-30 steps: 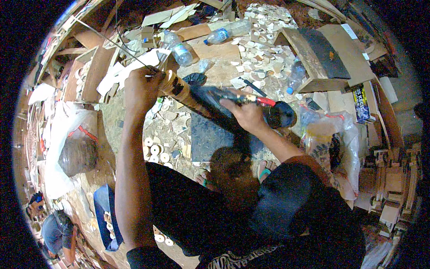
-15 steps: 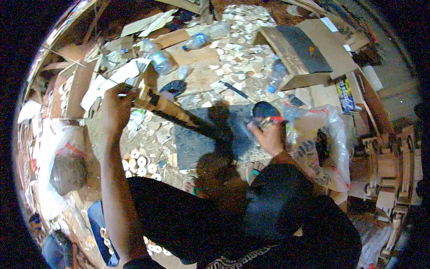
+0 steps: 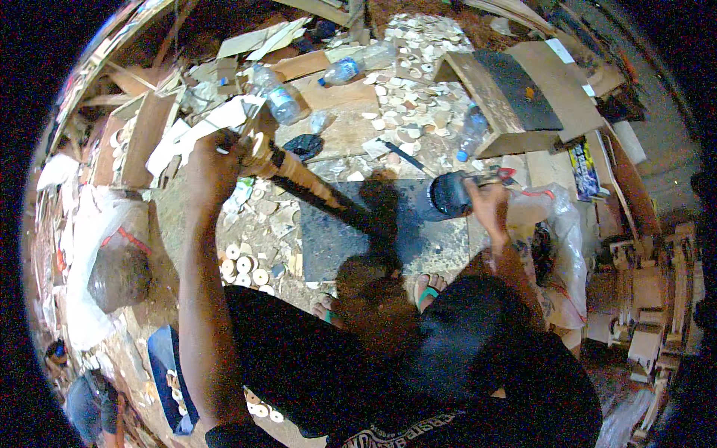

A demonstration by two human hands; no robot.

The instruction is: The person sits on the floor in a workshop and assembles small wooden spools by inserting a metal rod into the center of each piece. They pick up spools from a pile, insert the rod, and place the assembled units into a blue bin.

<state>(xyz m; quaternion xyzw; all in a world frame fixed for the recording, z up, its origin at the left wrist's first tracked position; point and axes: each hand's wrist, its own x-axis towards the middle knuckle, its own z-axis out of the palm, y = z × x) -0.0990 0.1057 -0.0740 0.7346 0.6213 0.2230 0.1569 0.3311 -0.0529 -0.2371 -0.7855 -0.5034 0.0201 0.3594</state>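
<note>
My left hand is closed round the upper end of a long round rod. The rod slants down to the right; bands of bare tan wood show near my hand, and its lower part is black. My right hand pinches a brush with some red on it, beside a round black tub. The brush's bristle end is hidden at the tub, so I cannot tell how deep it sits. Under the rod lies a dark, stained flat sheet, with my sandalled feet at its near edge.
Pale wooden rings lie to the left, and many wooden discs are scattered at the back. Plastic bottles lie beyond the rod. A wooden board stand is at back right, clear plastic bags at right. Someone's sleeve shows lower left.
My right hand has moved right and slightly up, bringing the brush from in front of the tub to its right side. My left hand still grips the rod. The view has shifted slightly.
</note>
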